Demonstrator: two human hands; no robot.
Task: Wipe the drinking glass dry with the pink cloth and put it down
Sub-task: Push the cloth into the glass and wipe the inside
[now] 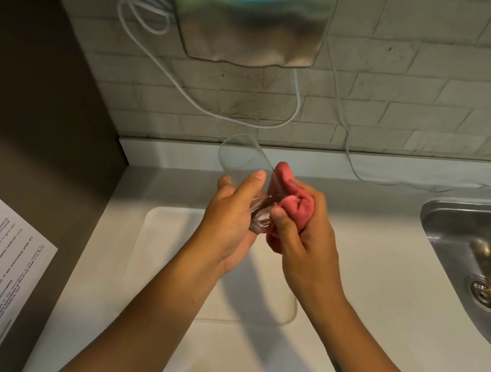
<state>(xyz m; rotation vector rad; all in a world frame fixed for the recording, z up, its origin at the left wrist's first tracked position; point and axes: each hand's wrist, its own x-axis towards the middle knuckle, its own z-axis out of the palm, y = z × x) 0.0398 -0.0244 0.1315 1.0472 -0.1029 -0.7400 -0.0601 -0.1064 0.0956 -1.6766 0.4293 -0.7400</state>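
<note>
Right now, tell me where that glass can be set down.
Bare white tray under the hands; bare countertop between tray and sink. Tight spot: the back ledge, where a cable lies.

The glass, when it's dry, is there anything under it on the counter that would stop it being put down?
Nothing visible does. The left hand holds the drinking glass tilted above the white tray while the right hand presses the pink cloth to it. The tray and the white countertop around it look bare below the glass.
</note>
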